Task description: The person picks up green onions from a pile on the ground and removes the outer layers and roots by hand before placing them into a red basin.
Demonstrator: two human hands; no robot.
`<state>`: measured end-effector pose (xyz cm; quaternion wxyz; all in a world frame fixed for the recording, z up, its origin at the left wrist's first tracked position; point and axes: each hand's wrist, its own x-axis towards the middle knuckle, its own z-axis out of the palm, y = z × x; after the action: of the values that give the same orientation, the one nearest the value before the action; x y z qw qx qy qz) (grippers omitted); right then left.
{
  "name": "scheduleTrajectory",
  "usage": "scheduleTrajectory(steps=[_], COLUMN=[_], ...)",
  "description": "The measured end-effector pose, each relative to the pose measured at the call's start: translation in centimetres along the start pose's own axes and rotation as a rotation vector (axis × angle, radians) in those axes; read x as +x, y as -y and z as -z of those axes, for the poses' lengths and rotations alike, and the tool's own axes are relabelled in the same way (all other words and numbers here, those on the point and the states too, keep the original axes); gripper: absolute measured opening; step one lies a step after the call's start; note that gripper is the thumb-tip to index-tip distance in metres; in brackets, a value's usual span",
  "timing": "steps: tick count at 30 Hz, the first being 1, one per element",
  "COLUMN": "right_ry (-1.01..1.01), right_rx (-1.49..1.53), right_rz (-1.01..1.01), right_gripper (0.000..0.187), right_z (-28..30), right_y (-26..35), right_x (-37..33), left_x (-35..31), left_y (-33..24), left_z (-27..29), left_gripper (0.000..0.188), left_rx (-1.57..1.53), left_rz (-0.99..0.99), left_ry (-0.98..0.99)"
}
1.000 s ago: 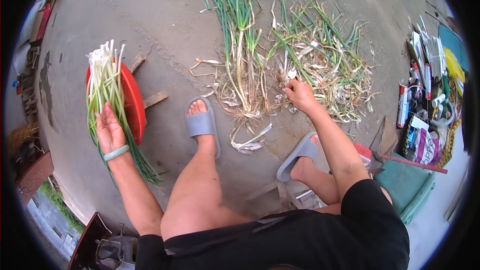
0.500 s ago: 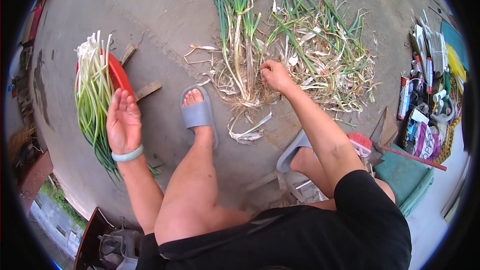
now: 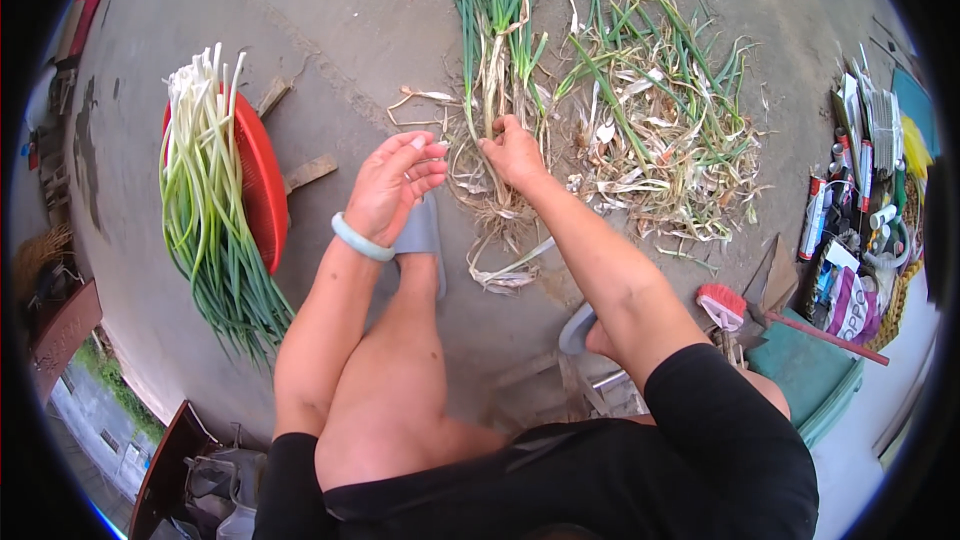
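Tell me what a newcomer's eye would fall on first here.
Probably the bright red plastic basket on the left, with long white-stemmed green onions draped across it. Next might come the broad heap of dry, pale peelings and green leaves right of centre, beside untrimmed green onions with shaggy brown roots, where the right hand is. The pale green bangle on the left wrist also stands out.

Wide fisheye view from head height, downward at close range over both hands' fingers (image 3: 430, 168) and ground (image 3: 330, 0).
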<state>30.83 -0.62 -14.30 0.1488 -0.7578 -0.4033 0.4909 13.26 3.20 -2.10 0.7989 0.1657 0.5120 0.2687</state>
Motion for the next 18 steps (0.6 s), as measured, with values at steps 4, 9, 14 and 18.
scheduleTrajectory(steps=[4, 9, 14, 18], right_ry=[0.007, 0.267, 0.336, 0.380], right_rx=[-0.051, 0.581, 0.720, 0.760], right_rz=[0.046, -0.039, -0.003, -0.030], right_gripper=[0.019, 0.014, 0.016, 0.019], right_z=[0.2, 1.8, 3.3, 4.1], right_y=[-1.7, -0.5, -0.5, 0.4], right_x=[1.1, 0.0, -1.1, -2.3], left_x=[1.8, 3.7, 5.3, 6.5], left_y=[2.5, 4.9, 6.7, 7.2], left_z=[0.3, 1.0, -1.1, -1.5], left_gripper=[0.022, 0.027, 0.039, 0.038], left_rx=[0.172, 0.417, 0.722, 0.746], left_rz=[0.119, 0.175, 0.154, -0.032], left_ry=[-0.027, -0.113, -0.050, -0.046])
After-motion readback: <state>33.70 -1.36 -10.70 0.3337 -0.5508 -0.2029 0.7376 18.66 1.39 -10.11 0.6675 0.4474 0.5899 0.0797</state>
